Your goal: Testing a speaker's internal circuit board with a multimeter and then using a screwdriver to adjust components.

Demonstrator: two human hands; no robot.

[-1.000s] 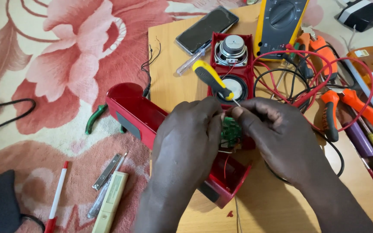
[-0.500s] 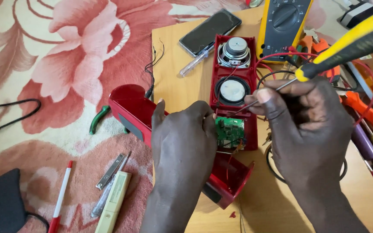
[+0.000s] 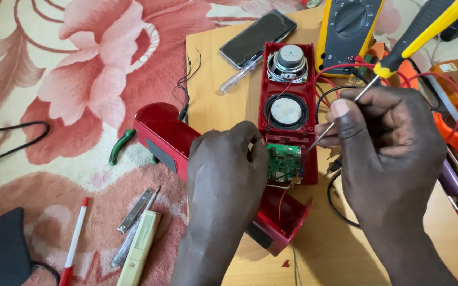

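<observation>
An opened red speaker [image 3: 287,79] lies on a wooden board [image 3: 213,79], its front panel showing two round drivers and a small green circuit board [image 3: 283,163]. My left hand [image 3: 223,180] rests on the red casing [image 3: 165,139] beside the circuit board, fingertips at its left edge. My right hand [image 3: 385,153] pinches the metal shaft of a yellow-and-black screwdriver [image 3: 425,26], whose tip points down toward the panel's right edge near the circuit board. Red and black wires [image 3: 345,85] loop around the speaker.
A yellow multimeter [image 3: 348,26] and a dark phone [image 3: 258,38] lie at the board's far end, with a clear tester screwdriver [image 3: 238,80]. Orange-handled pliers [image 3: 451,137] sit at the right. On the floral carpet [image 3: 80,79] lie green-handled pliers [image 3: 119,146], a red pen [image 3: 75,238], and a cream tool [image 3: 139,249].
My right hand lifted the screwdriver from over the circuit board up and to the right, then slid to grip its metal shaft. My left hand stayed on the casing.
</observation>
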